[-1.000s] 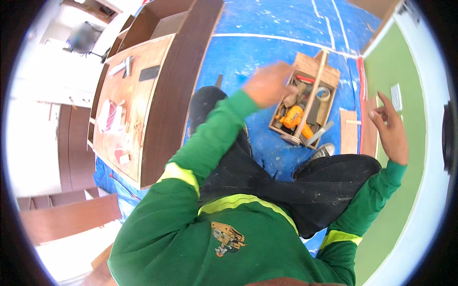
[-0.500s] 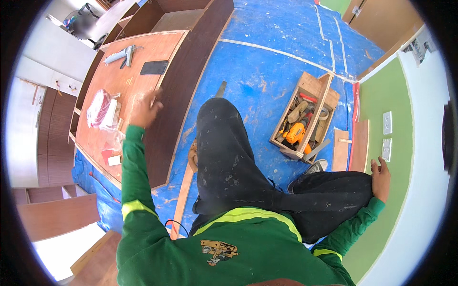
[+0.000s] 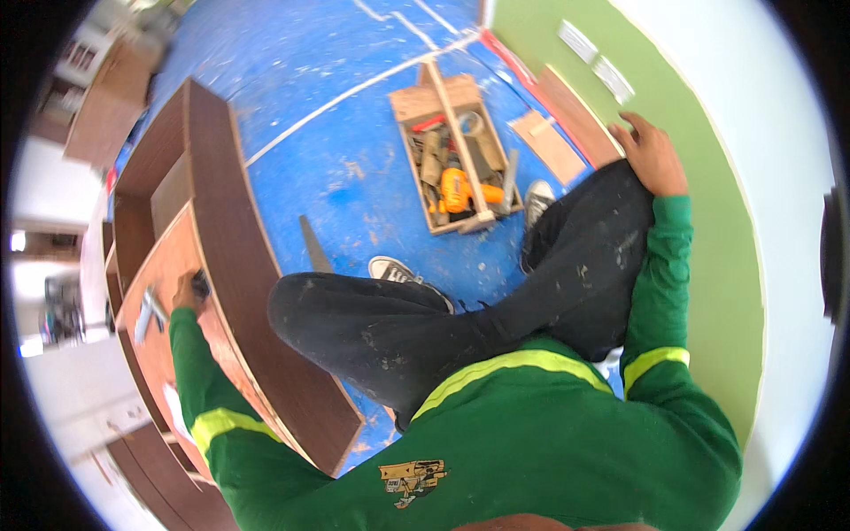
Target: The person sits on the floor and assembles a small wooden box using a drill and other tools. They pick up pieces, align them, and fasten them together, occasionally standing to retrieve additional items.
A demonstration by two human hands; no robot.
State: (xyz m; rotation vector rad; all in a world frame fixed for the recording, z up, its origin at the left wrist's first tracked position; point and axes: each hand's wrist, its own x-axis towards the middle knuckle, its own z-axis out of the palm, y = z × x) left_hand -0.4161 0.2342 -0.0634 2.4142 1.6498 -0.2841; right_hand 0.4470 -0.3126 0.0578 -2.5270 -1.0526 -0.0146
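Note:
At the left, my left hand reaches over the wooden cabinet panel, its fingers closed at a dark phone; the grip is small and partly blurred. Close beside that hand lies a grey caulking gun on the same panel. My right hand rests on my bent right knee, fingers apart and holding nothing, next to the green wall.
Ahead on the blue floor sheet stands a wooden toolbox with an orange power tool and several other tools. A saw blade lies beside my left knee. Wood offcuts lie by the wall.
My left hand has moved forward along the panel to the phone. My view has swung left, and my left knee has dropped outward. My right hand stays on the knee.

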